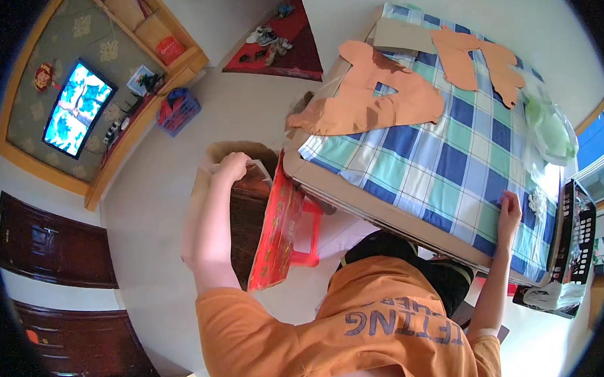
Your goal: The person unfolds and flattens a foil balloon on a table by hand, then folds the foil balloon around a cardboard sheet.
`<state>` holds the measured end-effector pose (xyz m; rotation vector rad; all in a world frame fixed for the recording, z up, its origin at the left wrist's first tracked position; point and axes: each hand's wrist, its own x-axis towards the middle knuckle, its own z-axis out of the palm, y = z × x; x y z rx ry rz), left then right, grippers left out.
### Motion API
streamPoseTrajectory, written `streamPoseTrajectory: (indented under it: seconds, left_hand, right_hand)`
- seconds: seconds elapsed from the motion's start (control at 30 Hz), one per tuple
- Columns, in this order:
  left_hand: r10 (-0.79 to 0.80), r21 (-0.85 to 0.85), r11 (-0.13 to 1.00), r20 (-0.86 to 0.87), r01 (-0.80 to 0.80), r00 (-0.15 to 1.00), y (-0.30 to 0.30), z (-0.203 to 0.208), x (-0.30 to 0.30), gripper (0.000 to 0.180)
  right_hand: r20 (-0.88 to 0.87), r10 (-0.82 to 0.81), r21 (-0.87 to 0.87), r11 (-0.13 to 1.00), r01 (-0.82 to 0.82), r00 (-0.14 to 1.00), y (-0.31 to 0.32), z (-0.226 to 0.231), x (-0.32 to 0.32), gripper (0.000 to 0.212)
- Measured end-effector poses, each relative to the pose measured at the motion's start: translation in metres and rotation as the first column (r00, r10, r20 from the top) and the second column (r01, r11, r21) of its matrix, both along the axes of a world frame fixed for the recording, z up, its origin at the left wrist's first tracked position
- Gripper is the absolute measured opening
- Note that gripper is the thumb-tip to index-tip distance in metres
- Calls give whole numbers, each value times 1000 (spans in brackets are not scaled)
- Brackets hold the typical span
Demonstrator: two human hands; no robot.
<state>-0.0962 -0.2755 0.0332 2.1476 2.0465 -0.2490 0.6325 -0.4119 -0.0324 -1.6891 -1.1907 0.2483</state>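
My left hand (232, 167) is closed at the top of an open brown carton (246, 230), fingers together beside a pale thin edge; whatever they grip is hard to make out. Brown material lies inside the carton, and its near side is a red printed panel (276, 231). My right hand (511, 210) is over the right end of a table with a blue, green and white checked cloth (417, 173). Its fingers are loosely bent and apart, with nothing seen in them. Close by lies a bundle of white strings (536, 203).
Flat orange-brown cut pieces (387, 101) and a cardboard sheet (403, 36) lie on the table's far part. A plastic bag with green contents (550, 132) sits far right, above a black crate (575, 234). A red stool (307, 246) stands by the carton, a blue basket (178, 112) beyond.
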Motion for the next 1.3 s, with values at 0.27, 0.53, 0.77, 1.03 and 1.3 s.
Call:
streamPoseTrajectory:
  seconds: [0.27, 0.53, 0.77, 1.03, 1.3]
  left_hand:
    - [9, -140, 990, -166, -32, 986, -8, 5, -32, 19]
    - [11, -72, 997, -139, -21, 990, -32, -56, -12, 22]
    - [-78, 120, 989, -77, 87, 994, -55, -75, -21, 20]
    - [-120, -143, 986, -213, 91, 970, -56, -61, -11, 19]
    - [-97, -111, 991, -203, 76, 974, -84, -60, -13, 17]
  right_hand:
    - [-7, 16, -20, 1000, -16, 1000, 1, 4, -4, 13]
    - [1, -2, -43, 999, 2, 1000, 1, 3, -2, 16]
    - [20, -18, -60, 998, 19, 1000, -2, 1, 2, 15]
    - [33, -16, -66, 998, 18, 999, -3, 9, -1, 13]
    - [20, -5, -19, 1000, 5, 1000, -2, 1, 1, 12]
